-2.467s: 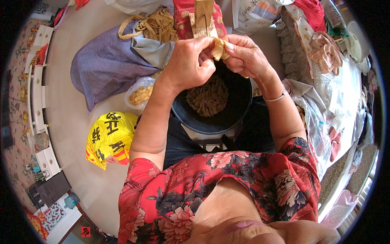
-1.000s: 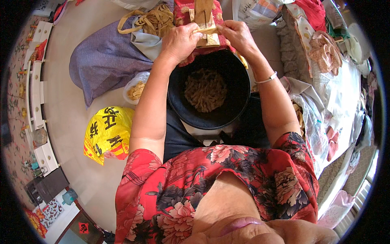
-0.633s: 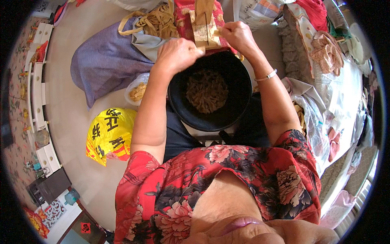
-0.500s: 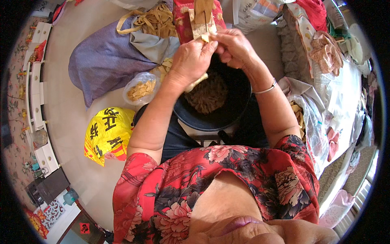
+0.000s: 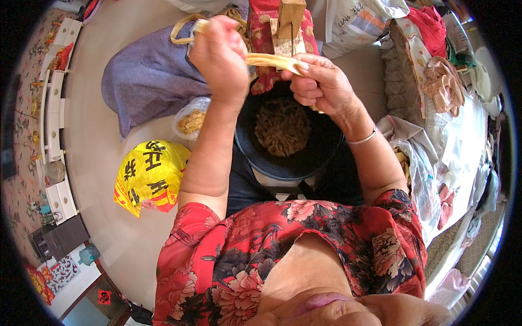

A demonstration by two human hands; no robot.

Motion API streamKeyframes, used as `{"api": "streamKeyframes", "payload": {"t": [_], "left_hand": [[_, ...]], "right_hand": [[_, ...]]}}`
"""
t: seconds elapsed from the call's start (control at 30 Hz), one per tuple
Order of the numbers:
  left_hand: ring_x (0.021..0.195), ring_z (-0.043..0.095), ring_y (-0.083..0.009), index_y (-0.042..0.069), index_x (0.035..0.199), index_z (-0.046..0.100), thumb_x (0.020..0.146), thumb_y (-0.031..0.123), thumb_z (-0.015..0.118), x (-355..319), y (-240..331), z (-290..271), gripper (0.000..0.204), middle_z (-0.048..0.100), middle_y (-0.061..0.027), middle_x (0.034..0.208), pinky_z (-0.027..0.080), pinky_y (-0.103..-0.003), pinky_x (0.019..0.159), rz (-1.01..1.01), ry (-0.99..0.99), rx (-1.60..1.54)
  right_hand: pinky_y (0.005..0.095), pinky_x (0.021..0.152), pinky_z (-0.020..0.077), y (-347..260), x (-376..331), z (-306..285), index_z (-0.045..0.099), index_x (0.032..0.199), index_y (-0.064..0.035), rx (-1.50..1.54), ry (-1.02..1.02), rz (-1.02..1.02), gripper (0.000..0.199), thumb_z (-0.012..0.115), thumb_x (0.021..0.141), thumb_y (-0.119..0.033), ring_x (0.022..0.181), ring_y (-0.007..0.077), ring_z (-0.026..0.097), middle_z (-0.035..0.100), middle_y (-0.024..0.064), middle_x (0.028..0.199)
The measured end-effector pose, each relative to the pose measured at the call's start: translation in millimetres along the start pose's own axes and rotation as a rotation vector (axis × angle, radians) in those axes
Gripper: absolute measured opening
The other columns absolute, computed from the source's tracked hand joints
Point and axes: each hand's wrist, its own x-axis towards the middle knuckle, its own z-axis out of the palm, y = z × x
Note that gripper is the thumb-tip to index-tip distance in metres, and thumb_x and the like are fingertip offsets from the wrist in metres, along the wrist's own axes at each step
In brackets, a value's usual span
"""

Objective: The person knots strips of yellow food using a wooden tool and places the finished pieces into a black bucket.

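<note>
A pale yellow flat strip (image 5: 267,60) is pulled out between my two hands, above the far rim of a dark basin (image 5: 255,160). My left hand (image 5: 220,60), slightly blurred, is closed round one part of it, and a pale end pokes out above the fist. The other end is pinched between the thumb and fingers of my right hand (image 5: 321,81), with a bit showing below the palm. Just beyond the strip stands a wooden block (image 5: 292,19) with a thin dark upright piece, on a red patterned cloth (image 5: 308,38). Brown shreds (image 5: 283,127) lie in the basin.
To the left are a blue-grey cloth sack (image 5: 147,81), a small clear bag of yellowish pieces (image 5: 191,120) and a yellow plastic bag (image 5: 152,174). A white sack (image 5: 359,27) stands far right. Clear plastic bags (image 5: 421,179) and piled cloths (image 5: 443,84) line the right side.
My hands were close together at the wooden block. Now the left has swung up and left, the right has come slightly nearer, and the strip stretches between them.
</note>
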Motion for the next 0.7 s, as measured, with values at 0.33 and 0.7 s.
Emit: {"api": "streamKeyframes", "payload": {"t": [0.33, 0.7], "left_hand": [[0.111, 0.052, -0.0287, -0.003, 0.107, 0.060, 0.077, 0.003, 0.051, -36.7, -31.7, 14.2, 0.033, 0.055, -0.0252, 0.114, 0.041, -0.033, 0.093, 0.011, -0.461, 0.411], [0.065, 0.057, -0.0212, 0.000, 0.070, 0.051, 0.068, 0.000, 0.050, -20.0, -20.3, 8.3, 0.002, 0.058, -0.0126, 0.071, 0.046, -0.033, 0.060, 0.520, -0.687, 0.702]], "right_hand": [[0.0295, 0.060, 0.0467, 18.4, 8.6, -2.6, 0.059, 0.094, 0.0004, -1.226, 0.608, -0.580, 0.016, 0.056, 0.086, -0.014, 0.065, 0.0107, 0.055, 0.058, 0.0137, 0.065], [0.0234, 0.040, 0.0355, -1.3, -4.8, -24.9, 0.053, 0.077, -0.0100, -0.021, 0.119, 0.198, 0.017, 0.049, 0.084, -0.025, 0.039, 0.0060, 0.030, 0.029, -0.0070, 0.048]]}}
